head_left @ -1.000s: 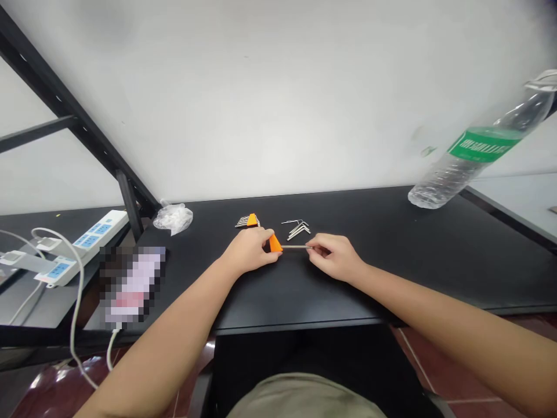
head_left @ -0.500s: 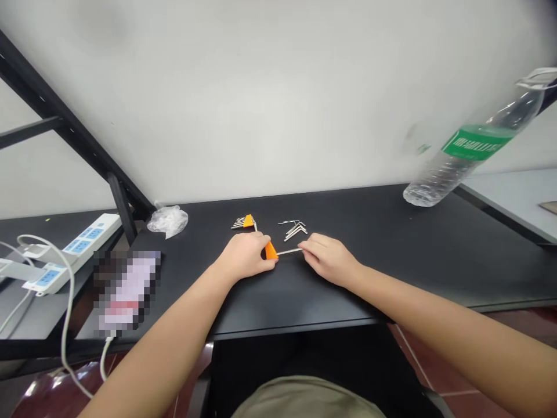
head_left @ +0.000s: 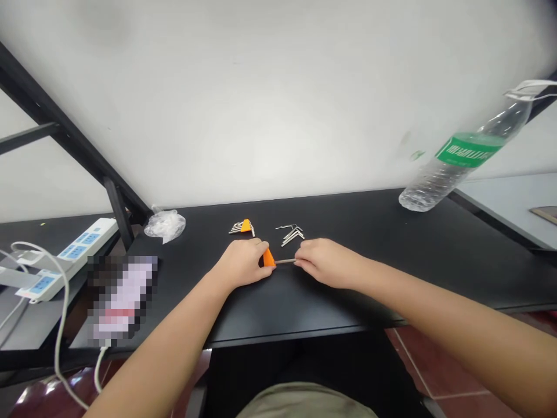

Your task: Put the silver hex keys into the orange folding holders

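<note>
My left hand [head_left: 244, 264] is closed around an orange hex key holder [head_left: 268, 258], low over the black desk. From the holder's right side a metal hex key [head_left: 285, 261] sticks out, and my right hand [head_left: 324, 262] pinches its other end. Just beyond my hands lie several loose L-shaped hex keys [head_left: 292, 235]. Behind my left hand rests a second orange holder [head_left: 246, 225] filled with several hex keys. My fingers hide part of the held holder and the key's right end.
A crumpled clear plastic bag [head_left: 165, 225] lies at the back left of the black desk [head_left: 391, 261]. Left are a pixelated phone-like object [head_left: 126, 296] with a cable and a white power strip [head_left: 73, 255]. A large plastic bottle [head_left: 461, 157] stands back right, before the wall.
My right hand has come slightly closer to my left, so less of the hex key shows between them. The whole view has shifted a little.
</note>
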`<state>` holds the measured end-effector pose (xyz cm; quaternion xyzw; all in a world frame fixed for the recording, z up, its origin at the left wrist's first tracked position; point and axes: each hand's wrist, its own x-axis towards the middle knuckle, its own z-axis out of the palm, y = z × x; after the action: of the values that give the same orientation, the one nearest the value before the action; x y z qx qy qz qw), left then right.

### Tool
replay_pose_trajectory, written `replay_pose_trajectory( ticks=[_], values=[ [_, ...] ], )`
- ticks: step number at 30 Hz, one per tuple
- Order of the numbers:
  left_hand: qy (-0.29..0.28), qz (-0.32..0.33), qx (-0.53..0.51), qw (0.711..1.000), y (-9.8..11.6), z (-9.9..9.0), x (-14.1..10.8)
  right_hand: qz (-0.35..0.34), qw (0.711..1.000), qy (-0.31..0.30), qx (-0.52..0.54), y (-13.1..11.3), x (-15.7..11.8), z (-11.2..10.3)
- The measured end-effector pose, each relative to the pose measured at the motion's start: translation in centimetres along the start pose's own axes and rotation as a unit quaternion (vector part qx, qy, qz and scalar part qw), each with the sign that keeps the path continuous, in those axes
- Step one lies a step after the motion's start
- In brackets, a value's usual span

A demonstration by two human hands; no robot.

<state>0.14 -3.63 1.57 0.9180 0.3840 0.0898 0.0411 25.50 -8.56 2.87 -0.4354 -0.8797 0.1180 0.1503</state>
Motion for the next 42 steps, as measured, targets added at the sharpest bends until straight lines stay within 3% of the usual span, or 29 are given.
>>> replay_pose_trajectory(
  ticks=[4,7,14,20,25,30,37,42],
  values=[
    [-0.011,0.020,-0.003,1.000,0.7,-0.1,0.1,0.102,0.987,-0.033,0.118,-0.7,0.9,0.7],
    [-0.016,0.028,-0.014,0.999,1.2,0.1,0.2,0.134,0.974,-0.057,0.174,-1.4,1.7,1.6],
    [0.006,0.016,-0.087,0.996,0.3,0.9,0.6,0.098,0.977,0.023,0.185,-1.2,2.5,3.7],
    [0.005,0.021,-0.128,0.991,-0.1,1.2,0.8,0.033,0.985,0.045,0.166,0.4,2.5,3.6],
    [0.020,0.000,-0.143,0.990,-0.5,1.2,0.7,-0.008,0.996,0.080,0.049,2.8,2.5,3.0],
    [0.008,-0.037,-0.134,0.990,-0.8,0.9,0.8,0.003,0.995,0.074,-0.059,4.5,2.8,3.5],
    [0.022,-0.057,-0.088,0.994,-0.8,1.2,0.9,-0.006,0.986,0.060,-0.154,4.9,2.8,4.4],
    [0.032,-0.085,-0.066,0.994,-1.0,1.7,1.1,-0.001,0.985,0.044,-0.164,4.7,3.2,4.0]
  ],
)
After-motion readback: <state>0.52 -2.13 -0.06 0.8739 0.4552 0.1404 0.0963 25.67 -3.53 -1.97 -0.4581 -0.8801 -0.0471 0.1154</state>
